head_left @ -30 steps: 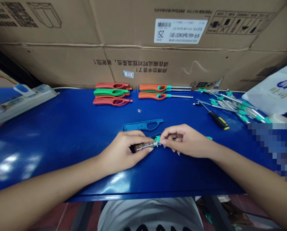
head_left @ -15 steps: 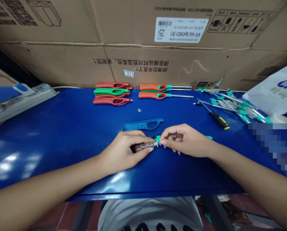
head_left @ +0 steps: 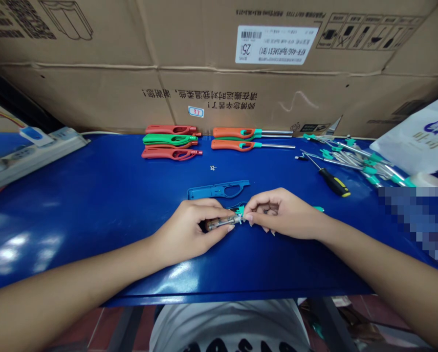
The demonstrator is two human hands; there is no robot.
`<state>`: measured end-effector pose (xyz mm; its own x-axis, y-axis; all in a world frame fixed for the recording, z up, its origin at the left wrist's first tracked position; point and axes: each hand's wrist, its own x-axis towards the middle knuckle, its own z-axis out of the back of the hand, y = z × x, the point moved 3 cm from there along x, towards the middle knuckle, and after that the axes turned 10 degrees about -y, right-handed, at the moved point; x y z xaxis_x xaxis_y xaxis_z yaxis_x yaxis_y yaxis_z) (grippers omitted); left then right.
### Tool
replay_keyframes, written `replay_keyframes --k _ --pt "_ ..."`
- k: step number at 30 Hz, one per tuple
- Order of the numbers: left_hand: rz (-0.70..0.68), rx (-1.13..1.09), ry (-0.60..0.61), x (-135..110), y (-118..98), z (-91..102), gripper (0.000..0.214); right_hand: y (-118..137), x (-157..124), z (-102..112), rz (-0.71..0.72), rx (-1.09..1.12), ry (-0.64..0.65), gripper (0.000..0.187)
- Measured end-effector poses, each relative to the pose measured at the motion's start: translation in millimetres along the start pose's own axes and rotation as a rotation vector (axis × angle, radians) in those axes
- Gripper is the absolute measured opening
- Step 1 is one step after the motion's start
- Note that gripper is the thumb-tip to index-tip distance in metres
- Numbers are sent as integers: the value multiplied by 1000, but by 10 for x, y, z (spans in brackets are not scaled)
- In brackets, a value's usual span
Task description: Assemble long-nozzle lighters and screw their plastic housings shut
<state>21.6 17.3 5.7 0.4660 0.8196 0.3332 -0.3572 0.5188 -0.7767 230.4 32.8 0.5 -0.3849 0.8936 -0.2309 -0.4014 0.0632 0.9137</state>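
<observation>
My left hand [head_left: 189, 230] is closed on a small clear and metal lighter insert [head_left: 221, 223] just above the blue table [head_left: 94, 205]. My right hand [head_left: 281, 212] pinches the teal-tipped end [head_left: 240, 211] of the same assembly, and a teal bit [head_left: 318, 209] shows past its knuckles. A blue lighter shell half [head_left: 219, 189] lies flat just behind both hands.
Red and green lighter shells [head_left: 171, 142] and two orange stick lighters [head_left: 248, 138] lie at the back. A yellow-handled screwdriver [head_left: 332, 182] and several teal-tipped metal tubes [head_left: 354, 159] are at right, near a white bag [head_left: 420, 139]. A power strip [head_left: 32, 149] sits at left. Cardboard boxes [head_left: 219, 63] wall the back.
</observation>
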Motion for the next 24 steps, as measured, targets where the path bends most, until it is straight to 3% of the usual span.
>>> replay_keyframes --k 24 --pt "20 -6 -9 -7 0 -24 21 -12 -8 -9 -9 -7 3 21"
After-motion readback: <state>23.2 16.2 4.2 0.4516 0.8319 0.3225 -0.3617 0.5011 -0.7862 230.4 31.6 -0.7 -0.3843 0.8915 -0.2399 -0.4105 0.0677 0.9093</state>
